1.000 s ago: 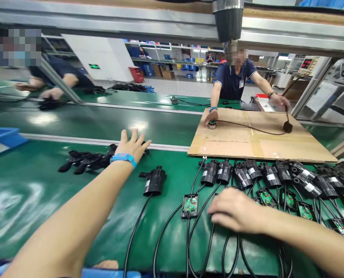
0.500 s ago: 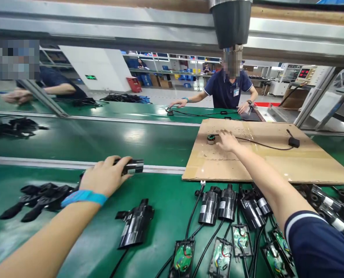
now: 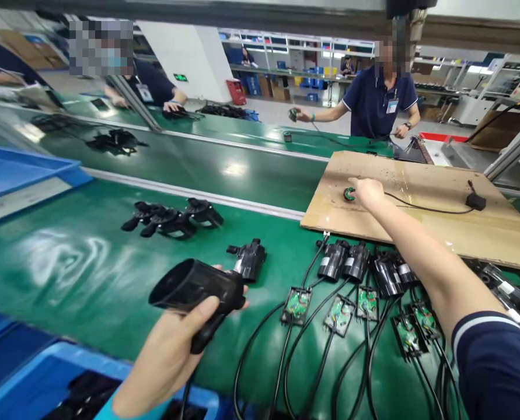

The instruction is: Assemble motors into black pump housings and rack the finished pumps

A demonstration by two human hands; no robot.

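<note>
My left hand (image 3: 170,347) is wrapped around a black cylindrical plastic housing (image 3: 188,284). The housing is tilted, its wide open mouth facing left and a side arm pointing down. Over on the cardboard sheet (image 3: 417,230), my right hand (image 3: 370,192) has its fingers curled at a small round motor part with a green circuit board (image 3: 349,193). That part sits tilted at the fingertips, and a cable runs right to a black box (image 3: 475,202). Beyond my left hand another black housing (image 3: 251,261) stands on the green bench.
Several cabled housings (image 3: 333,261) line the cardboard's near edge, with open circuit boxes (image 3: 296,305) in front. More black housings (image 3: 172,221) lie left. A blue bin (image 3: 67,356) is below the bench edge. Across the bench, a co-worker (image 3: 377,102) holds a round part.
My left hand has brought the housing nearer and turned its open mouth to the left. My right hand's fingers have curled, and the round part has tipped up. The view has shifted.
</note>
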